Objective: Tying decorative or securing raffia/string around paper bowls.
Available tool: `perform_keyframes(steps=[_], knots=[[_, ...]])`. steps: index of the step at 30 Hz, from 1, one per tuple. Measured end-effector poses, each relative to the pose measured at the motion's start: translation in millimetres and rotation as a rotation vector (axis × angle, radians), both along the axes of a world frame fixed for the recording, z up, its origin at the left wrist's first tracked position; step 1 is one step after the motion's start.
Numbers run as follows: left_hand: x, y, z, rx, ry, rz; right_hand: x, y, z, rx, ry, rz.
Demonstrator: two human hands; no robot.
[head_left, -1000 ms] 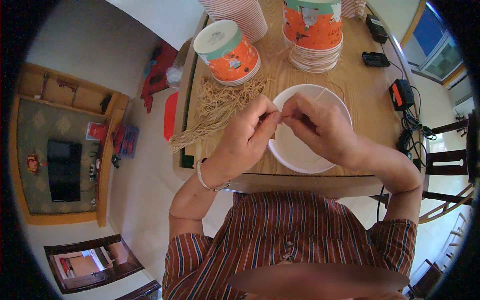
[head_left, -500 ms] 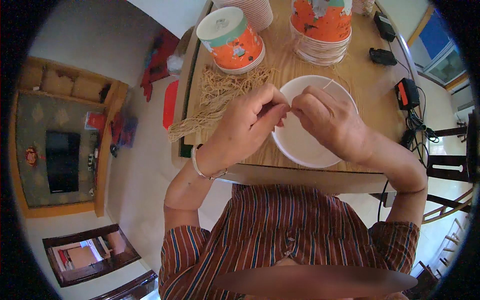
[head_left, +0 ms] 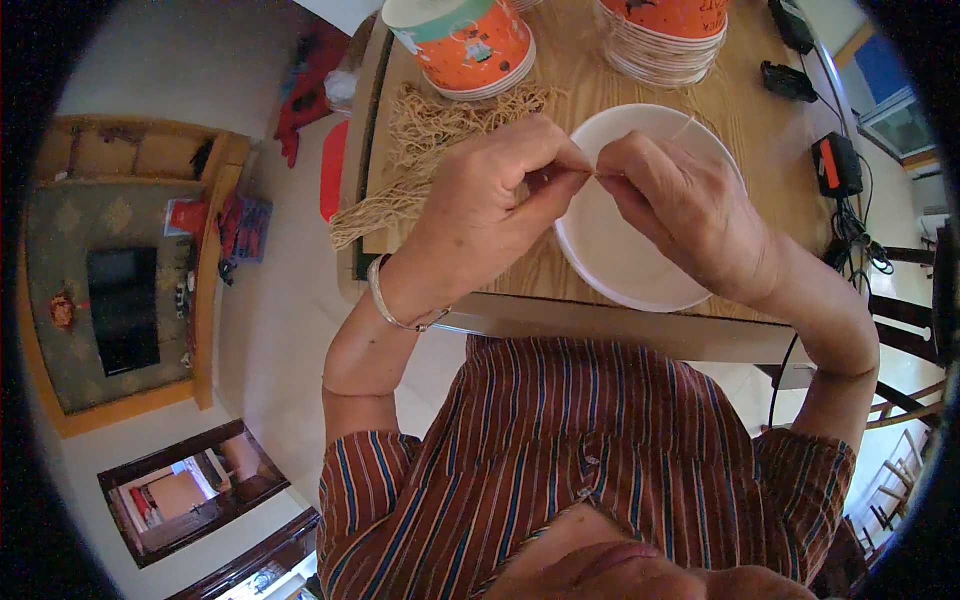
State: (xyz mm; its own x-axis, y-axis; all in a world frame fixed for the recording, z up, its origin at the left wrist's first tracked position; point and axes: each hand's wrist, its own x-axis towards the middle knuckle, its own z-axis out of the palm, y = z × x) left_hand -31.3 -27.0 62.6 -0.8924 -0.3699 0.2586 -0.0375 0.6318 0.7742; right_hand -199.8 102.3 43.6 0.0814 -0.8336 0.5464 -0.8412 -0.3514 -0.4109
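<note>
My left hand (head_left: 490,205), a silver bangle at its wrist, pinches a thin tan string (head_left: 597,174) between thumb and forefinger. My right hand (head_left: 700,215) is closed in a pinch just beside it, the two sets of fingertips almost meeting at the string. A pale string end pokes out above the right hand. Both hands are over a round white paper tub (head_left: 640,292), open side up, at the table's front edge. A bundle of crinkled tan strings (head_left: 425,150) lies left of the tub, partly behind my left hand.
Upside-down orange and green paper tubs (head_left: 480,50) stand behind the strings. Another orange stack (head_left: 665,50) of nested tubs is farther right. Black adapters (head_left: 838,165) and tangled cables run along the right side of the wooden table (head_left: 560,125).
The view has shifted, so table and tubs sit higher in the picture. My hands have drawn slightly apart at the fingertips, and the string between them now shows.
</note>
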Motion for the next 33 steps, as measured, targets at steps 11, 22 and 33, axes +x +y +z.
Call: perform_keyframes(steps=[11,22,33], knots=[[5.7,0.9,-7.4,-0.145,0.072,0.043,6.7,1.8,-7.7,0.322,-0.498,-0.034],[30.8,11.3,-63.5,0.475,0.029,0.267,9.8,-6.0,-9.7,0.918,-1.001,-0.021],[34.7,21.6,-64.0,0.659,0.042,0.205,17.0,-11.1,-8.6,0.913,-0.918,-0.046]])
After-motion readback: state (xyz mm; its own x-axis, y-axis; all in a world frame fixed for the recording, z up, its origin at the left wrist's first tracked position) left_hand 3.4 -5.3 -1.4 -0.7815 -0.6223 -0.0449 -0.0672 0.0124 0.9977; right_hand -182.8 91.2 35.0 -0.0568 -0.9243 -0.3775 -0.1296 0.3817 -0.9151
